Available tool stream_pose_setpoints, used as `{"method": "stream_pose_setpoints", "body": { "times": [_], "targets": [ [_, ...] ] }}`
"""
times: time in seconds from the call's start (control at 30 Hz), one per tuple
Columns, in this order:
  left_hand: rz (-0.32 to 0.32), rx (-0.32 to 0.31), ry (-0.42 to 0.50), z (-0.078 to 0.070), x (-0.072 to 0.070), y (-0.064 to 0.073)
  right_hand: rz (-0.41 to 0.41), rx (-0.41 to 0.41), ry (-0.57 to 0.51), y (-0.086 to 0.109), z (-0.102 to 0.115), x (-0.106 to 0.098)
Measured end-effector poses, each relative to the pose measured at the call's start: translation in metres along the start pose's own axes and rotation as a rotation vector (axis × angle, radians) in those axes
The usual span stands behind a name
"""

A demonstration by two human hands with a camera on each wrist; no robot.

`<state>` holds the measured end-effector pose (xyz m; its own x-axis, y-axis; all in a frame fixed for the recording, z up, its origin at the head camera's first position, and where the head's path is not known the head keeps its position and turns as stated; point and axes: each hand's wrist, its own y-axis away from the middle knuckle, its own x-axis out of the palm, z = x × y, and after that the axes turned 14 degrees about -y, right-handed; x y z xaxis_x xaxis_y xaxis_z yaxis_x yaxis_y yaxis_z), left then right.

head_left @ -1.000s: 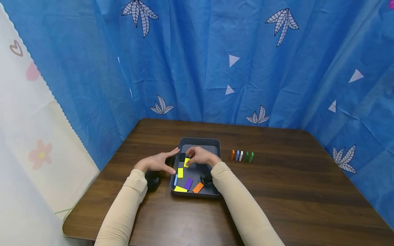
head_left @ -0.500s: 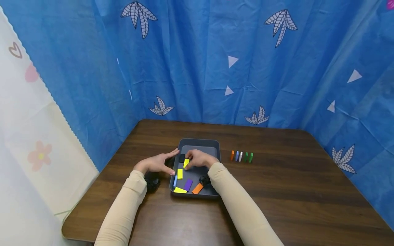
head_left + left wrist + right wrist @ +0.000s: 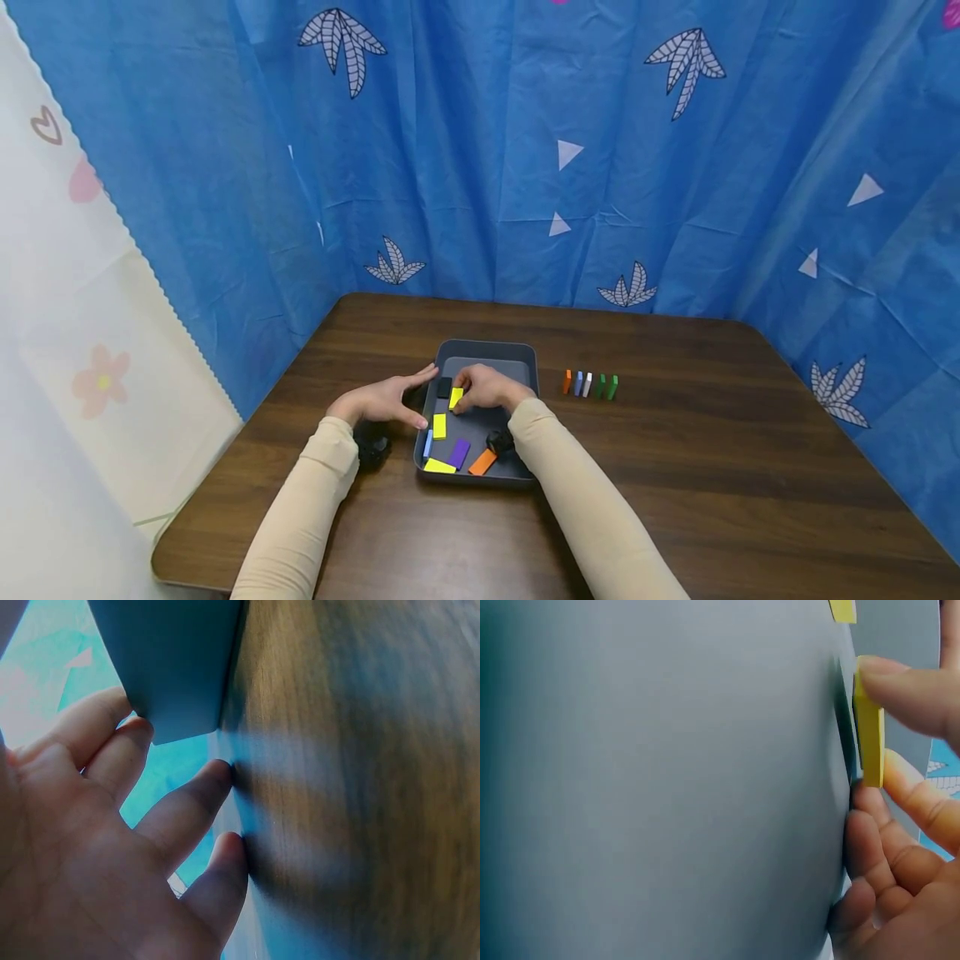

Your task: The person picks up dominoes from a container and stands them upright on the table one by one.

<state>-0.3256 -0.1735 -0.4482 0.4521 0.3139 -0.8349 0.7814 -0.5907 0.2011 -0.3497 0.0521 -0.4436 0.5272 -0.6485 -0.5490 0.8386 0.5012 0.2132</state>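
Right grip: fingertips moved in, pinching yellow domino block
Yellow domino block: between right fingertips, inside tray; probably light, stiff; hold by ends
Left grip: spread, left of right grip

Tray on bench; curtain behind bench. Inside tray, left half: held block, between fingers of right hand. Rear block just left of it. Middle block in front of both. Side block farther forward, along tray's left side. Corner block at front left; inner block just right; end block right again. Left hand at tray's left side. Right of tray, apart, on bench: row of five blocks, side by side.
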Motion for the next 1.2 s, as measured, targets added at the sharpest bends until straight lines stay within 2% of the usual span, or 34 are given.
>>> {"method": "stream_pose_setpoints", "body": {
  "times": [0.17, 0.37, 0.47, 0.6, 0.8, 1.03, 1.2],
  "targets": [
    [-0.006, -0.003, 0.008, 0.000, 0.001, 0.000, -0.003, -0.019, -0.036, 0.001, 0.000, -0.005],
    [-0.004, -0.006, 0.011, -0.001, 0.002, 0.000, -0.007, -0.011, -0.027, 0.005, 0.005, -0.011],
    [-0.006, 0.002, 0.012, -0.001, 0.001, 0.000, -0.025, -0.046, -0.010, 0.007, 0.010, -0.013],
    [-0.010, 0.008, 0.012, -0.001, 0.001, 0.000, -0.066, -0.116, -0.045, 0.010, 0.015, -0.014],
    [-0.005, 0.004, 0.007, -0.001, 0.001, 0.001, -0.091, -0.177, -0.182, 0.016, 0.021, -0.018],
    [-0.015, -0.010, -0.002, 0.000, 0.001, 0.001, -0.095, -0.235, -0.423, 0.026, 0.025, -0.028],
    [-0.012, -0.021, -0.003, -0.001, 0.001, 0.001, -0.078, -0.281, -0.548, 0.037, 0.025, -0.033]
  ]
}}
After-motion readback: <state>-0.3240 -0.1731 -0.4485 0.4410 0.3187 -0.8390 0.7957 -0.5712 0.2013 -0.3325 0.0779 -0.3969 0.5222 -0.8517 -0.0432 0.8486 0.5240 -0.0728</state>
